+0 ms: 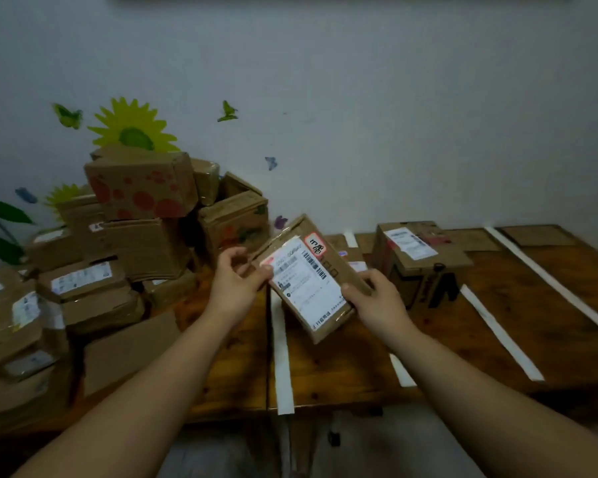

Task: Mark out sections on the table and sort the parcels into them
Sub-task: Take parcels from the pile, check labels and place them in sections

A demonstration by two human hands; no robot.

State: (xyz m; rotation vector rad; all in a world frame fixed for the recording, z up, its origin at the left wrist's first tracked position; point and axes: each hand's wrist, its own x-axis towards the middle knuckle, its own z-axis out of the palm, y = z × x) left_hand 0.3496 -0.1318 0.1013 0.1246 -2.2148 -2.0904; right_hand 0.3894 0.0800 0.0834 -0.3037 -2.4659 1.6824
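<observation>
1. Both hands hold one flat cardboard parcel (316,281) up above the wooden table (518,305), its labelled face tilted toward the camera.
2. The left hand (237,282) pinches the parcel's upper left edge, thumb and fingers closed on the corner of the white shipping label (306,281).
3. The right hand (377,298) grips the lower right edge, thumb laid on the label side and the fingers curled around the edge.
4. A small red-bordered sticker (316,248) with dark characters sits beside the label near the parcel's far end; the print is too blurred to read.
5. White tape strips divide the tabletop: one strip (282,353) runs toward the near edge just below the held parcel, a second strip (501,334) lies farther right, and a third strip (549,281) runs diagonally near the right side.
6. A brown box with a white label (418,260) stands on the table between the first two strips, just beyond the right hand.
7. A heap of cardboard parcels (111,267) covers the left end of the table, stacked against the wall.
8. On top of the heap sits a carton printed with orange spots (142,188).
9. Sunflower and butterfly decals (132,127) decorate the pale wall behind the heap.
</observation>
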